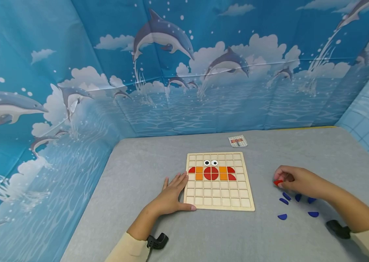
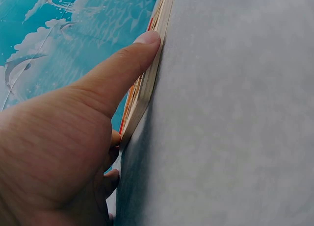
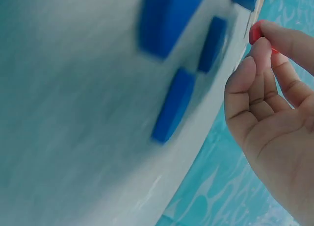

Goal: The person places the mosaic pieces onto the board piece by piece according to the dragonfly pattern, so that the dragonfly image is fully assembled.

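Note:
A wooden grid board (image 1: 217,202) lies on the grey table, with red and orange pieces set in a row across it and two round eye pieces (image 1: 211,163) above them. My left hand (image 1: 168,198) rests at the board's left side, fingers stretched along the edge. Its thumb (image 2: 132,57) touches the near-left corner. Off to the right of the board, my right hand (image 1: 307,182) pinches a small red piece (image 1: 277,182) between thumb and fingertips. That red piece (image 3: 255,32) is mostly covered by the fingers in the right wrist view. Several blue half-round pieces (image 1: 282,217) lie below this hand.
Behind the board lies a small pattern card (image 1: 238,141) showing a grid with a coloured figure. A dolphin-print cloth (image 1: 184,102) hangs along the table's back and left edges. Black wrist devices (image 1: 158,241) sit at both sleeves.

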`<move>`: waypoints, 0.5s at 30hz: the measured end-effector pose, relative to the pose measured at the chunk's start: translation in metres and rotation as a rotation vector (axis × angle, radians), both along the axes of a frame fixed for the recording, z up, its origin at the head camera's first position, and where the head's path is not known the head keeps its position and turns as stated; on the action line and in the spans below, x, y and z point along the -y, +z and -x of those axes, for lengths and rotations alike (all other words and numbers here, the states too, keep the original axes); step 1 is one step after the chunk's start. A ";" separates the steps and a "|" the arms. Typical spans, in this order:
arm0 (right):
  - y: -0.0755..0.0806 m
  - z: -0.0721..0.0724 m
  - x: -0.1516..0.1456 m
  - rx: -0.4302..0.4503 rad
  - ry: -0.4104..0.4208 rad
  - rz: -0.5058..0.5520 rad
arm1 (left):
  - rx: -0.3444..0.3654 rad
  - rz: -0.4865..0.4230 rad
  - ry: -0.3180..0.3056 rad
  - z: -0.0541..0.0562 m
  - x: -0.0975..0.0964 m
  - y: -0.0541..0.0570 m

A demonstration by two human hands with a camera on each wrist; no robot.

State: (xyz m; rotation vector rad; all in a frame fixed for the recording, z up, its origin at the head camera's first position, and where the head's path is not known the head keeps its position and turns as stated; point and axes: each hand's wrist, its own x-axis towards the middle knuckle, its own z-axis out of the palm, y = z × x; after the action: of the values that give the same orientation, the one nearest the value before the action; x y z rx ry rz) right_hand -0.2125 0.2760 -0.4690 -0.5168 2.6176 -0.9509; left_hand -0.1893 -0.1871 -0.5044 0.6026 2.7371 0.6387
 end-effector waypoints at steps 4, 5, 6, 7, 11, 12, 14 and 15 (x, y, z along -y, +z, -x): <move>0.003 0.002 0.010 -0.035 -0.016 -0.010 | 0.004 0.000 0.004 0.000 0.000 0.000; 0.003 0.002 0.013 -0.041 -0.015 -0.005 | 0.004 0.000 0.004 0.000 0.000 0.000; 0.004 0.003 0.016 -0.042 -0.018 0.000 | 0.004 0.000 0.004 0.000 0.000 0.000; 0.004 0.002 0.020 -0.044 -0.017 0.006 | 0.004 0.000 0.004 0.000 0.000 0.000; 0.008 0.003 0.035 -0.021 -0.006 0.035 | 0.007 -0.004 0.003 0.000 0.000 -0.001; 0.009 0.003 0.039 -0.018 -0.007 0.040 | 0.006 -0.004 0.002 0.000 0.000 -0.001; 0.012 0.003 0.048 -0.019 0.001 0.053 | 0.005 -0.004 0.001 0.000 0.000 -0.001; 0.013 0.004 0.052 -0.021 0.004 0.062 | 0.003 -0.004 0.000 0.000 0.000 -0.001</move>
State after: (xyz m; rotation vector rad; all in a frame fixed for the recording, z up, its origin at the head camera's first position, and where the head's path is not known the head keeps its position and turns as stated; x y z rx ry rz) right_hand -0.2161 0.2241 -0.4555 -0.5498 2.6116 -1.0338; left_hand -0.1898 -0.1875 -0.5054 0.6026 2.7338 0.6443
